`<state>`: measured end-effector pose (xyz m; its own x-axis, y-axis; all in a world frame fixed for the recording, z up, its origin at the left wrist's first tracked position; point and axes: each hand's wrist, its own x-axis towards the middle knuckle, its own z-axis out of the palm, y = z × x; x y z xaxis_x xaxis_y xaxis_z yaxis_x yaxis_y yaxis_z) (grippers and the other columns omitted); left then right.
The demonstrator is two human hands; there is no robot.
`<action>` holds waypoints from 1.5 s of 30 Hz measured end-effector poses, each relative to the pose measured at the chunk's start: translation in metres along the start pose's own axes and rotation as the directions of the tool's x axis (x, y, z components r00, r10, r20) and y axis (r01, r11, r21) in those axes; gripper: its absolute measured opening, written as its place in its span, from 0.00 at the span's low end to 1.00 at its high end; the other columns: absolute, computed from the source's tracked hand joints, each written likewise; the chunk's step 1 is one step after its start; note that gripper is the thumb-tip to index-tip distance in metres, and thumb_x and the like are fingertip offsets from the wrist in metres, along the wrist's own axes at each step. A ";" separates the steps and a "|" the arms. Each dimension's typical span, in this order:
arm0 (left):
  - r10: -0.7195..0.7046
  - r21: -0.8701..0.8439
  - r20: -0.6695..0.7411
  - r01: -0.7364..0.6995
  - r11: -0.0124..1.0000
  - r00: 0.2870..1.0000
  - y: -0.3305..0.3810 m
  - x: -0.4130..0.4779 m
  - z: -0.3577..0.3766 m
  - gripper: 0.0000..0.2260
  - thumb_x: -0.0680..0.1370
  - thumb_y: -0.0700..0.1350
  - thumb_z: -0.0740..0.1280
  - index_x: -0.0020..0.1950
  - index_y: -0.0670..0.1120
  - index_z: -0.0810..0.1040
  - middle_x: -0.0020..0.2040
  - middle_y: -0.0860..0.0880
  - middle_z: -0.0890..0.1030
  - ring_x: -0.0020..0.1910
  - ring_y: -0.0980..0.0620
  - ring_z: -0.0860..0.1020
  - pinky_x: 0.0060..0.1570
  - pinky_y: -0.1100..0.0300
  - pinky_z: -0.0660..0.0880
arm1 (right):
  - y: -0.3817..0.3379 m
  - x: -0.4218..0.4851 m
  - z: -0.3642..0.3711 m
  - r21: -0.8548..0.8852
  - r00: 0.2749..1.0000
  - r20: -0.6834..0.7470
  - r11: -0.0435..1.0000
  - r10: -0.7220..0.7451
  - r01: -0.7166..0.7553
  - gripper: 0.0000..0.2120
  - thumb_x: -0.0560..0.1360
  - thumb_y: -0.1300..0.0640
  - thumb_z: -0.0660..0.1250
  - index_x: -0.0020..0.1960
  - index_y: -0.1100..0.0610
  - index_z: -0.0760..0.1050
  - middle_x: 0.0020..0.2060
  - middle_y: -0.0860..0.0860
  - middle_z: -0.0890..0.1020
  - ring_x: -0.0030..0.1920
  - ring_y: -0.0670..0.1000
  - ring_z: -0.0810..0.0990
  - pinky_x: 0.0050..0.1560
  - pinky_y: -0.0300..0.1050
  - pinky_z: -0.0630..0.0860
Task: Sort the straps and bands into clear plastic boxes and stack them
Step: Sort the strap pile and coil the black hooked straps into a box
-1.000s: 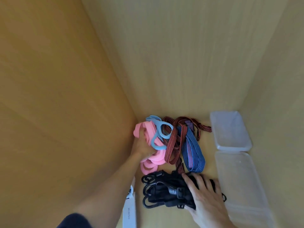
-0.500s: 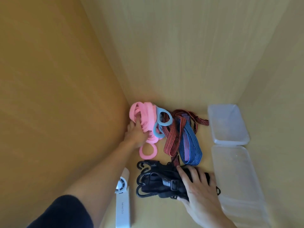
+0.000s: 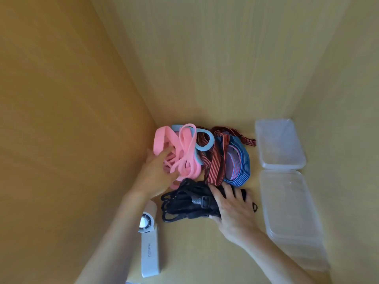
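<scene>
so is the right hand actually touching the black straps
Touching. The head view shows the right hand with fingers laid over the black straps.

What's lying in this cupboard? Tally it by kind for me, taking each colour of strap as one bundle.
pink bundle: 1
light blue bands: 1
red-striped strap: 1
blue-striped strap: 1
black bundle: 1
clear plastic boxes: 2, the far box and the near box
white handheld fan: 1
Total: 8

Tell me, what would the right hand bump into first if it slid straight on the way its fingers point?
Probably the red striped strap, just beyond the black straps that the right hand grips; the blue striped band lies close beside it.
</scene>
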<state>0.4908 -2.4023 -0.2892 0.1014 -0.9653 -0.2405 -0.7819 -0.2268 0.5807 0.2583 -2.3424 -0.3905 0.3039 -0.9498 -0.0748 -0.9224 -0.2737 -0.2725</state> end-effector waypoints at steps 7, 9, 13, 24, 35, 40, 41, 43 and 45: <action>0.337 0.192 -0.098 -0.315 0.930 0.936 0.006 -0.068 0.068 0.39 0.67 0.63 0.67 0.76 0.62 0.60 0.81 0.50 0.55 0.79 0.50 0.54 0.74 0.50 0.60 | 0.004 0.020 -0.005 0.019 1.000 -0.004 0.999 -0.027 0.027 0.41 0.72 0.36 0.69 0.78 0.40 0.52 0.73 0.48 0.62 0.71 0.56 0.63 0.72 0.64 0.59; 0.295 0.388 0.015 -0.278 0.879 0.955 -0.004 -0.070 0.094 0.43 0.69 0.68 0.64 0.80 0.62 0.49 0.82 0.51 0.47 0.80 0.48 0.48 0.78 0.46 0.54 | 0.004 0.020 -0.006 0.025 1.000 0.005 0.999 -0.030 0.030 0.43 0.71 0.37 0.70 0.78 0.41 0.51 0.73 0.48 0.60 0.72 0.56 0.62 0.72 0.63 0.59; 0.255 0.534 0.003 -0.217 0.817 0.967 -0.018 -0.058 0.119 0.41 0.73 0.69 0.60 0.80 0.62 0.43 0.82 0.49 0.47 0.81 0.45 0.48 0.77 0.42 0.49 | 0.005 0.017 -0.010 0.031 0.999 -0.010 0.999 -0.041 0.041 0.45 0.70 0.40 0.72 0.78 0.42 0.51 0.74 0.48 0.59 0.74 0.56 0.60 0.74 0.62 0.57; 0.297 0.508 0.002 -0.257 0.822 0.955 -0.017 -0.077 0.146 0.39 0.72 0.66 0.58 0.81 0.60 0.48 0.80 0.47 0.57 0.81 0.41 0.49 0.75 0.37 0.55 | 0.015 -0.033 -0.020 0.034 0.999 -0.043 0.999 0.011 -0.009 0.45 0.72 0.41 0.70 0.80 0.44 0.49 0.79 0.47 0.53 0.77 0.55 0.56 0.77 0.61 0.48; 0.355 0.477 0.043 -0.331 0.814 0.934 -0.022 -0.070 0.134 0.42 0.74 0.69 0.57 0.80 0.59 0.38 0.82 0.47 0.51 0.81 0.41 0.46 0.76 0.39 0.42 | -0.004 -0.051 -0.018 0.128 0.987 -0.001 0.978 0.163 -0.162 0.41 0.79 0.37 0.58 0.82 0.45 0.39 0.81 0.45 0.44 0.81 0.50 0.40 0.79 0.59 0.38; 0.403 0.429 -0.001 -0.363 0.827 0.915 -0.019 -0.077 0.124 0.45 0.69 0.65 0.72 0.81 0.53 0.60 0.78 0.45 0.66 0.77 0.37 0.62 0.75 0.35 0.56 | 0.001 -0.060 -0.027 0.195 0.984 -0.035 0.967 0.172 -0.162 0.38 0.79 0.35 0.58 0.82 0.47 0.47 0.81 0.43 0.49 0.80 0.47 0.42 0.79 0.54 0.38; 0.405 0.426 0.004 -0.368 0.827 0.914 -0.019 -0.079 0.122 0.45 0.69 0.65 0.72 0.81 0.53 0.59 0.78 0.45 0.64 0.78 0.37 0.61 0.76 0.36 0.54 | 0.002 -0.062 -0.031 0.215 0.980 -0.076 0.963 0.184 -0.164 0.36 0.79 0.37 0.59 0.81 0.49 0.52 0.80 0.44 0.53 0.80 0.48 0.46 0.80 0.54 0.42; 0.424 0.414 0.010 -0.390 0.823 0.906 -0.018 -0.084 0.123 0.44 0.71 0.62 0.71 0.82 0.53 0.55 0.80 0.44 0.60 0.80 0.39 0.55 0.78 0.38 0.49 | 0.007 -0.064 -0.041 0.261 0.955 -0.194 0.950 0.225 -0.171 0.29 0.80 0.42 0.62 0.77 0.53 0.64 0.76 0.47 0.63 0.77 0.49 0.57 0.78 0.51 0.52; 0.454 0.389 -0.002 -0.418 0.821 0.891 -0.017 -0.092 0.127 0.43 0.70 0.57 0.73 0.81 0.50 0.59 0.80 0.43 0.60 0.80 0.41 0.55 0.78 0.40 0.49 | 0.016 -0.063 -0.051 0.320 0.911 -0.284 0.925 0.300 -0.205 0.22 0.80 0.49 0.66 0.71 0.56 0.71 0.70 0.49 0.71 0.73 0.51 0.65 0.75 0.49 0.60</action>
<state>0.4173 -2.2934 -0.3757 -0.2634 -0.9633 0.0508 -0.9237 0.2671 0.2748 0.2122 -2.2946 -0.3413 -0.0677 -0.9902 0.1223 -0.8394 -0.0097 -0.5435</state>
